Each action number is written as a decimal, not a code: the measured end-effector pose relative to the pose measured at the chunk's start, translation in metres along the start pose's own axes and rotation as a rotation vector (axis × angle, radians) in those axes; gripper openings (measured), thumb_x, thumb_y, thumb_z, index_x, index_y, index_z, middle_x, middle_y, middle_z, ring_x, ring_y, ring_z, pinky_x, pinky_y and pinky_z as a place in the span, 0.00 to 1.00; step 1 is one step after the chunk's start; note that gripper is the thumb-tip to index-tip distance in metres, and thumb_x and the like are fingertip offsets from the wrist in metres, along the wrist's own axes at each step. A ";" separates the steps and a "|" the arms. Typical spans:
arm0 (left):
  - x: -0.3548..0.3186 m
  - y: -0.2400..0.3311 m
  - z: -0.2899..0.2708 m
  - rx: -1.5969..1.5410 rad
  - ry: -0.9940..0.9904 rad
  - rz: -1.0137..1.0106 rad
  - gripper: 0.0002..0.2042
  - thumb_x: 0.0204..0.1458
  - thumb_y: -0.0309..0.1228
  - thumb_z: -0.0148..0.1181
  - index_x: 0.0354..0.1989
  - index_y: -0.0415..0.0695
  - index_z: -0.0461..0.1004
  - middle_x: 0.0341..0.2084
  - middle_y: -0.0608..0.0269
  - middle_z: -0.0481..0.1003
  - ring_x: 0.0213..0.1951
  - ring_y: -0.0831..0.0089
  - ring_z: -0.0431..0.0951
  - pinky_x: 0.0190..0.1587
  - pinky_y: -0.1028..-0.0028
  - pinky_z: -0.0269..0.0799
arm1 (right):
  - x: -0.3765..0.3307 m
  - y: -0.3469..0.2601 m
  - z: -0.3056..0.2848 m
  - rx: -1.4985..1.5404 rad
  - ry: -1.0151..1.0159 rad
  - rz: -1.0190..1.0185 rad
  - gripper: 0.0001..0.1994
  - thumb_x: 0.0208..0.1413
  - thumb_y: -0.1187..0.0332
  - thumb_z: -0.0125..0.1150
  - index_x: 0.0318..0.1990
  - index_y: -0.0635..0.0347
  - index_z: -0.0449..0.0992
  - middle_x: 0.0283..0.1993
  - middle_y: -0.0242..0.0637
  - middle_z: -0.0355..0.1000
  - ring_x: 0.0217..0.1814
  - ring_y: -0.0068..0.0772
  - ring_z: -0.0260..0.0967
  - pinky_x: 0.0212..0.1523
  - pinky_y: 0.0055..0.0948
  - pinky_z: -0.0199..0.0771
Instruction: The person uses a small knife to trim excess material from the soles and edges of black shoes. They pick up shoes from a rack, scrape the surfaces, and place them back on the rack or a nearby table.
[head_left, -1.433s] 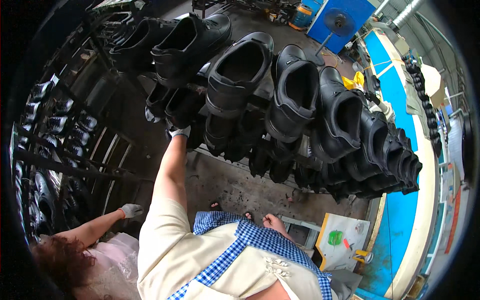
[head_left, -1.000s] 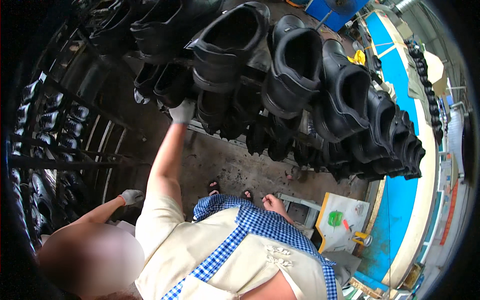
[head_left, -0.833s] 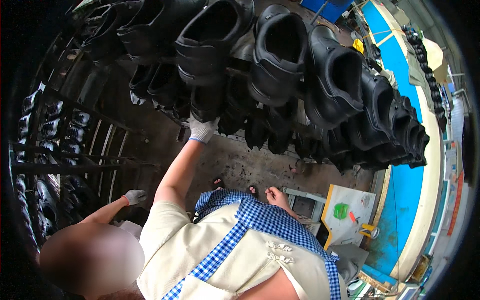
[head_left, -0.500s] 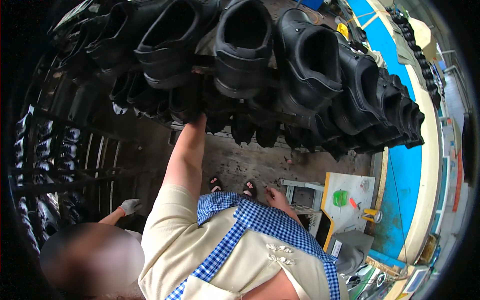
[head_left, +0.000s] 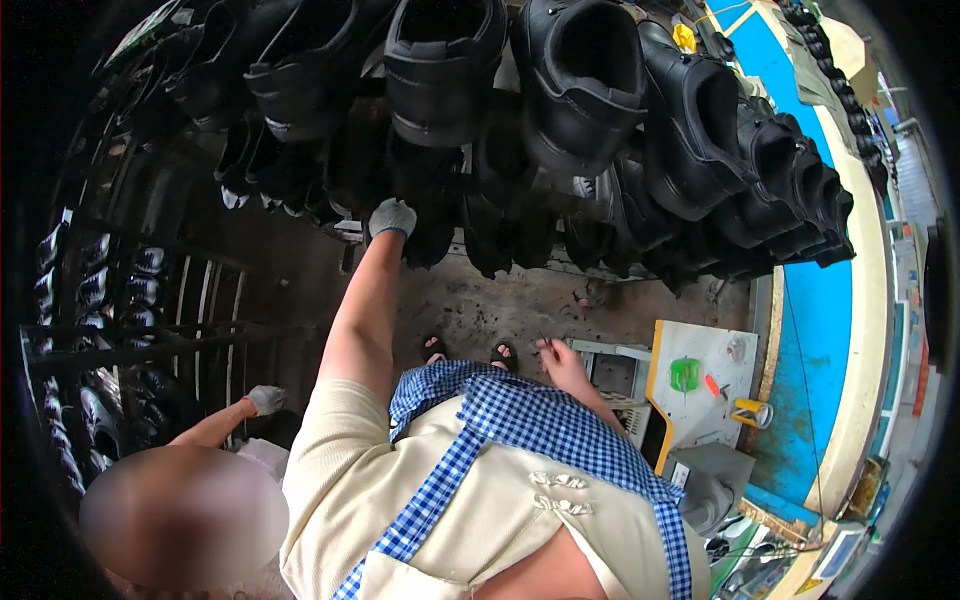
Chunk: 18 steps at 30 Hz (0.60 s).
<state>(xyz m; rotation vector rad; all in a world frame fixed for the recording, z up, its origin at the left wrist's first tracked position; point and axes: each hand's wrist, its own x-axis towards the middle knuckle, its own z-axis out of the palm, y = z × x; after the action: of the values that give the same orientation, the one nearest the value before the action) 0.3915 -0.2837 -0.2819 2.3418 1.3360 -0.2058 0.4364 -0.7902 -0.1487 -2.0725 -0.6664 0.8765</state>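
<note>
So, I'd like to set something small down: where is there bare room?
The blue strip has a bare stretch along its cream edge, past the right end of the black shoes. The white board has a small patch below the green item. The shoe rows are crowded, shoes standing close together, with the gloved left hand at the lower row.

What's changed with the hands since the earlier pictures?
The gloved left hand has moved rightward along the lower shoes; whether it grips one is unclear. The bare right hand stayed by the apron; the co-worker's hand stayed at left.
</note>
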 end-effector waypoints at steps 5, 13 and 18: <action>-0.058 0.062 -0.049 0.011 -0.008 0.007 0.16 0.54 0.36 0.46 0.43 0.45 0.80 0.48 0.47 0.76 0.52 0.52 0.76 0.53 0.58 0.73 | 0.078 -0.093 -0.009 -0.404 -0.042 -0.096 0.28 0.61 0.60 0.55 0.69 0.40 0.57 0.26 0.41 0.72 0.26 0.41 0.72 0.30 0.38 0.71; -0.081 0.062 -0.047 -0.026 0.019 0.029 0.16 0.51 0.36 0.50 0.42 0.43 0.80 0.46 0.46 0.77 0.50 0.51 0.77 0.53 0.58 0.72 | 0.188 -0.065 0.014 -0.836 -0.114 -0.233 0.25 0.58 0.55 0.61 0.62 0.45 0.66 0.35 0.43 0.76 0.36 0.44 0.75 0.35 0.40 0.75; -0.132 0.040 -0.060 -0.257 0.090 -0.098 0.17 0.52 0.39 0.51 0.42 0.41 0.79 0.44 0.39 0.76 0.49 0.45 0.76 0.52 0.55 0.71 | 0.185 -0.048 0.011 -0.676 -0.060 -0.323 0.17 0.50 0.58 0.68 0.42 0.56 0.74 0.36 0.45 0.76 0.41 0.48 0.75 0.39 0.43 0.74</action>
<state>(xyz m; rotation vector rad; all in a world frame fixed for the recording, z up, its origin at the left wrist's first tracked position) 0.3510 -0.3784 -0.1721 2.0954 1.4286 0.0420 0.5357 -0.6303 -0.1812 -2.4119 -1.4386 0.5692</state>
